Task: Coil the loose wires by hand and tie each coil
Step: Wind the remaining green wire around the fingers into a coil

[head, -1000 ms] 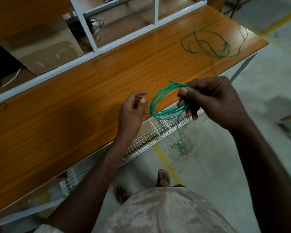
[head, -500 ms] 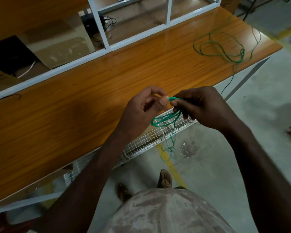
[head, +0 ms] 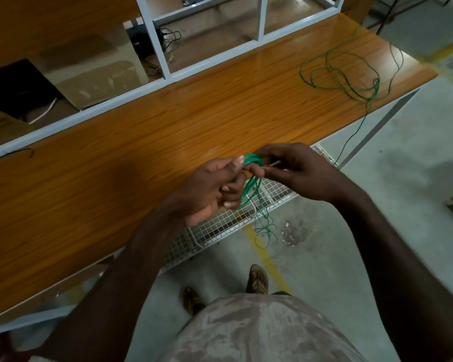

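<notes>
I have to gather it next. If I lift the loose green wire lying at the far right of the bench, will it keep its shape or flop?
The loose wire would probably sag and trail: it is thin, lies in uneven loops, and one strand already hangs off the bench edge. It looks light, and its crossed loops may snag.

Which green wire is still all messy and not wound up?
The loose green wire lying on the far right of the wooden table. It sprawls in untidy loops, while the green coil held by both hands is wound tight.

loose wire (head: 351, 74) on table (head: 141, 142)
</notes>
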